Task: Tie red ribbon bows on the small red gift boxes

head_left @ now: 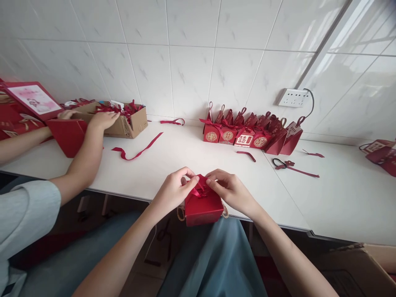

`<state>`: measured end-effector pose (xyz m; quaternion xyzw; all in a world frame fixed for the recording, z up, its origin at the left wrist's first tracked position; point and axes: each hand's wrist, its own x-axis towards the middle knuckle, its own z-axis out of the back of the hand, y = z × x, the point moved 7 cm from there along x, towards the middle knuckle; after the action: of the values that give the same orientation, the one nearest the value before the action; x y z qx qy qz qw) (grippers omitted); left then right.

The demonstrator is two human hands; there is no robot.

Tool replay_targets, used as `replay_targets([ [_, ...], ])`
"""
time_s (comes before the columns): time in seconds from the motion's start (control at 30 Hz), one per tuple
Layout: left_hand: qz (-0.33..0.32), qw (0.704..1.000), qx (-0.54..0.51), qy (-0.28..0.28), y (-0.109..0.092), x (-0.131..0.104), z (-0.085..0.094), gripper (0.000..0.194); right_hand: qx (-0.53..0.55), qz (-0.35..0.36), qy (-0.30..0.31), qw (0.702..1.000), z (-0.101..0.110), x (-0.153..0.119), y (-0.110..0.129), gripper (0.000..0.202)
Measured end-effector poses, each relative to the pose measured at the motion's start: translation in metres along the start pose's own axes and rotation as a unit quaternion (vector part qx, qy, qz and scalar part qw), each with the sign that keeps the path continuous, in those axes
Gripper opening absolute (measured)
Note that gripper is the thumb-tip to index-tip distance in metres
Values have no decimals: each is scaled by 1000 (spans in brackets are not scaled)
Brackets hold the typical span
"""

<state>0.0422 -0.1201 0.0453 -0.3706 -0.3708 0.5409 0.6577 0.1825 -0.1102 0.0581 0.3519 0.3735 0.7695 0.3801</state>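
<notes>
A small red gift box (pixel 204 209) sits at the table's front edge, right before my body, with twisted cord handles at its sides. On its top is a red ribbon (pixel 201 189), looped in what looks like a bow. My left hand (pixel 178 185) pinches the ribbon from the left, thumb against fingertips. From the right, my right hand (pixel 229 187) pinches the ribbon too, its thumb and index finger closed near the box's peak. The fingertips partly hide the knot.
Several finished-looking red boxes (pixel 235 132) stand against the tiled wall. Loose ribbon (pixel 139 154) and a dark hair tie (pixel 278 163) lie on the white table (pixel 185 152). At left, a co-worker's hand (pixel 103 120) reaches over a cardboard box (pixel 136 123) of ribbons. Another carton (pixel 355 268) is lower right.
</notes>
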Motion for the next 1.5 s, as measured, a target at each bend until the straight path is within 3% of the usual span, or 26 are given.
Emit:
replay_targets([
  [0.13, 14, 999, -28, -7, 9, 2, 0, 25, -96, -28, -25, 995, 9, -9, 9, 24],
  [0.33, 13, 999, -28, -18, 12, 7, -1, 23, -81, -107, 44, 990, -4, -10, -5, 32],
  [0.63, -24, 997, -57, -52, 10, 9, -2, 14, -174, -120, -1, 977, 5, -12, -18, 23],
  [0.8, -35, 995, -87, -46, 8, 9, -3, 11, -206, -91, -49, 973, 16, -10, -11, 37],
  [1.13, -41, 997, -69, -11, 9, 9, -5, 14, -152, -55, -56, 985, -5, -6, -15, 22],
  [1.37, -18, 998, -63, 18, 11, 10, 2, 20, -56, -40, -21, 997, -9, -4, -17, 19],
  [1.5, -4, 998, -60, 21, 9, 13, 1, 21, -54, -26, -33, 998, -8, -2, -15, 13],
])
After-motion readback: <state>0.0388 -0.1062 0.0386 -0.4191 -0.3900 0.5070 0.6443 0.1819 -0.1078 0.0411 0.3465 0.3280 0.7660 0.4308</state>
